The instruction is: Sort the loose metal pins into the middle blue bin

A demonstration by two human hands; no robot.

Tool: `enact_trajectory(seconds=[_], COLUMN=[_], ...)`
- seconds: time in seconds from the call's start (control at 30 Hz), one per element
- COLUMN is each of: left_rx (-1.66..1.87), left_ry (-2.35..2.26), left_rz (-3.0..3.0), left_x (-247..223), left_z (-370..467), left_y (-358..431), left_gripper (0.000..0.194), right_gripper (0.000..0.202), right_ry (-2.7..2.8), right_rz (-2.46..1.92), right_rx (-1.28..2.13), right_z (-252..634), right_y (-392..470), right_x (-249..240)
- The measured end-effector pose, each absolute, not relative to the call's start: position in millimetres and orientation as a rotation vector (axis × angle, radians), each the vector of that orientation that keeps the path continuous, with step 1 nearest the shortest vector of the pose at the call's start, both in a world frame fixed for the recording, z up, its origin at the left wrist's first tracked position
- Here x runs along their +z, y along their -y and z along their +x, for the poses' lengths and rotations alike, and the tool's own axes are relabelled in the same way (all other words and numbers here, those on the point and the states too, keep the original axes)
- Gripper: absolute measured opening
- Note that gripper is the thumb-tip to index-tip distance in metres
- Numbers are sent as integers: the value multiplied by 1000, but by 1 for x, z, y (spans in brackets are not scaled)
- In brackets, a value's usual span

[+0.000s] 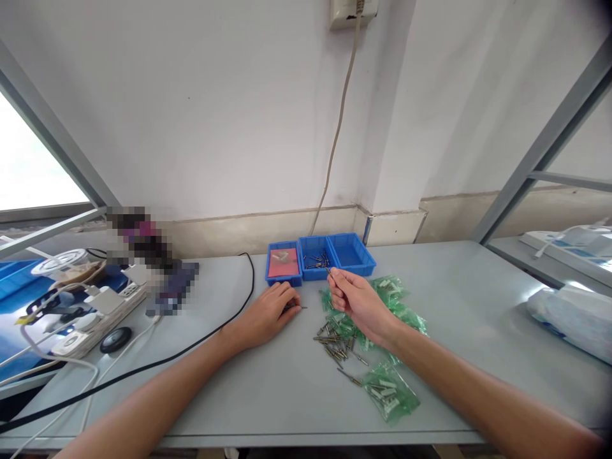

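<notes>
My right hand [356,298] is raised in front of the blue bins, thumb and fingers pinching a small thin metal pin [328,271]. My left hand [270,313] rests on the table before the left bin. Its fingers are curled around small metal pins, mostly hidden, and one thin tip [304,308] sticks out. Below my right hand lies a loose pile of metal pins [337,346], some brass-coloured. Green plastic bags [399,312] sit beside and under that hand. Nearer the front edge is a green bag [391,392] with pale and metal pieces inside, a pin [349,377] beside it.
One blue bin [270,274] holds a pinkish-red sheet. A two-part blue bin [351,254] has metal pins in its left compartment. A black cable [191,352] crosses the table at left, near power strips [79,338] and a black round object [116,340]. A plastic-wrapped pack [574,319] lies far right.
</notes>
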State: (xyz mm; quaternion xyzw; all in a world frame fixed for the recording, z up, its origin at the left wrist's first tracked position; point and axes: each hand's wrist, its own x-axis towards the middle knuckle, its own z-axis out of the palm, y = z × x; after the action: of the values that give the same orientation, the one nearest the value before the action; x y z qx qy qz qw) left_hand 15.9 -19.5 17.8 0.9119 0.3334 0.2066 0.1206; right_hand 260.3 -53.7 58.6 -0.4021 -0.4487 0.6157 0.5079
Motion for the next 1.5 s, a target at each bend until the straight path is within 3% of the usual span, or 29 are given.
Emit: enact_trajectory(seconds=[1.5], left_rx=[606], left_ry=[-973], left_rz=[2675], left_x=[17], left_z=[15], left_y=[19], left_gripper=[11], right_gripper=[45], right_ry=[1176], right_rz=[-953], right_rx=[1429], right_z=[258], right_y=[53], right_x=[53])
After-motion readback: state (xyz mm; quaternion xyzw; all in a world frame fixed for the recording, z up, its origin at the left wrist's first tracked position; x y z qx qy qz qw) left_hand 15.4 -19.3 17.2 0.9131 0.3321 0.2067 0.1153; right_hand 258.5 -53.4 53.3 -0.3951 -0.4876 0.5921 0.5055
